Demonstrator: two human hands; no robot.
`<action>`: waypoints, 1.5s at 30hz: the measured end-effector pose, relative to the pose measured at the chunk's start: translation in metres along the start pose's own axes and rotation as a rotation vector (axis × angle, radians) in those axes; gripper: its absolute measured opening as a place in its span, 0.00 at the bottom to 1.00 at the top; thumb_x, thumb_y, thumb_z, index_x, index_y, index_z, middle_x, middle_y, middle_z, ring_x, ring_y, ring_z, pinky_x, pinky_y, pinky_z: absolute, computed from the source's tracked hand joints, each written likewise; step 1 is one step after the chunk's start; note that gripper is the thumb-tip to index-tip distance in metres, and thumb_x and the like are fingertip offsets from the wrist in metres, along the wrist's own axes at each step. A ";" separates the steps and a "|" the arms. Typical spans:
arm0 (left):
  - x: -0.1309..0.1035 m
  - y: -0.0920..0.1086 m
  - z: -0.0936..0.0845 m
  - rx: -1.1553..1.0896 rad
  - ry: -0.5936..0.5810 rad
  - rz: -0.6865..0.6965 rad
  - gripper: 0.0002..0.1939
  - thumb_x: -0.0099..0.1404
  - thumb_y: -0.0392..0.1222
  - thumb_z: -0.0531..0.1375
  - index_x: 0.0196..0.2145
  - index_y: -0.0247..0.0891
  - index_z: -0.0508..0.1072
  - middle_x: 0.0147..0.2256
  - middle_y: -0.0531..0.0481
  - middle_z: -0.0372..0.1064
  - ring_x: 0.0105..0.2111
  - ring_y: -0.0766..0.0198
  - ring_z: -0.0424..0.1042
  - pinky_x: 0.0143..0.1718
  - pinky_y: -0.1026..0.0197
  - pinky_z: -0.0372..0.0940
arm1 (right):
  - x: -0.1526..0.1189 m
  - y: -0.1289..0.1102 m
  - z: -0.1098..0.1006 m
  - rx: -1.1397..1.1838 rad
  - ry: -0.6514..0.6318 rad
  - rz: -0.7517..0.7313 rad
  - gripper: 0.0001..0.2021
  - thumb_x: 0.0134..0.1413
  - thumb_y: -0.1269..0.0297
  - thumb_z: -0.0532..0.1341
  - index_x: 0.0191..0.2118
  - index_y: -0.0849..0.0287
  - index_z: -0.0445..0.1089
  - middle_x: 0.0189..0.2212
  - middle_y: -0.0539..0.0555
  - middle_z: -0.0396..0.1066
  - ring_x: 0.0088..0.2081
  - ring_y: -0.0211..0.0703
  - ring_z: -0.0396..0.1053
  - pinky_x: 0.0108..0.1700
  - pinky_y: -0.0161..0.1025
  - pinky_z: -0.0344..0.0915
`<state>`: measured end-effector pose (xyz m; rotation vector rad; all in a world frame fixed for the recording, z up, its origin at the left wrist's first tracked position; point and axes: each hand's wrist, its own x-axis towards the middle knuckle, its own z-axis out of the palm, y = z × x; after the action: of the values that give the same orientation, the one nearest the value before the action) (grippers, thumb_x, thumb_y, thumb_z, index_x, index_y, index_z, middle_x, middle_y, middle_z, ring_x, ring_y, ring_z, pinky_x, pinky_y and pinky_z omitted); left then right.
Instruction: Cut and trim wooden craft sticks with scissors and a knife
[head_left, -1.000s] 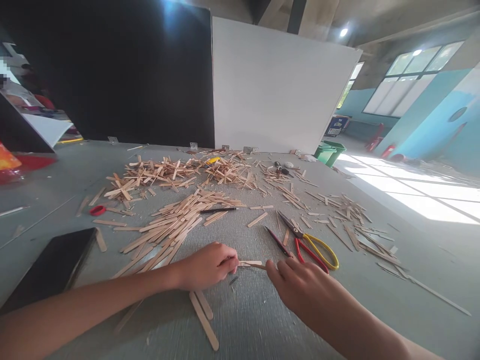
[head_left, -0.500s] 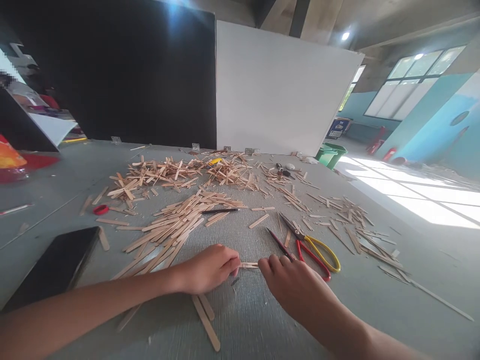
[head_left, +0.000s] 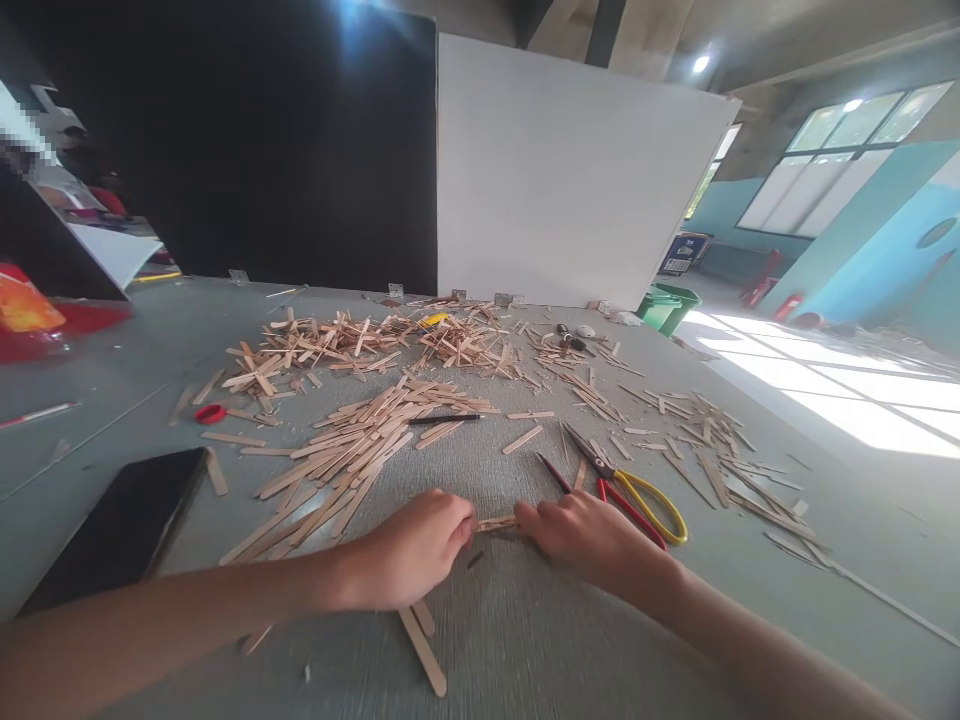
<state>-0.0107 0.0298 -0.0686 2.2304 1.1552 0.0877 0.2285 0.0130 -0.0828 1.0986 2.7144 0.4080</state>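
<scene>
Between my two hands a short piece of wooden sticks spans the gap, just over the grey table. My left hand is closed around its left end, and my right hand pinches the right end. The fingertips of both hands are partly hidden. Right beyond my right hand lie scissors with red and yellow handles and a dark pointed tool. Two loose sticks rest below my left hand. A fanned pile of flat sticks lies behind it.
A black phone-like slab lies at the left, near a red ring. A black pen rests by the pile. More sticks are heaped at the back, before a black and white partition. Scattered sticks cover the right side.
My right hand has turned and moved slightly up, and the held piece is now a little tilted. The whole view has shifted slightly.
</scene>
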 end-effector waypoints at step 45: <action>-0.011 0.008 0.014 0.054 0.063 0.049 0.18 0.78 0.41 0.46 0.31 0.39 0.67 0.22 0.55 0.62 0.20 0.65 0.58 0.23 0.60 0.48 | -0.005 -0.052 -0.005 -0.214 0.035 0.231 0.11 0.58 0.83 0.60 0.40 0.61 0.70 0.25 0.54 0.73 0.22 0.47 0.75 0.19 0.38 0.62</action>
<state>-0.0073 0.0117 -0.0732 2.3186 1.1490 0.1494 0.1972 -0.0276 -0.0945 1.3550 2.5057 0.7401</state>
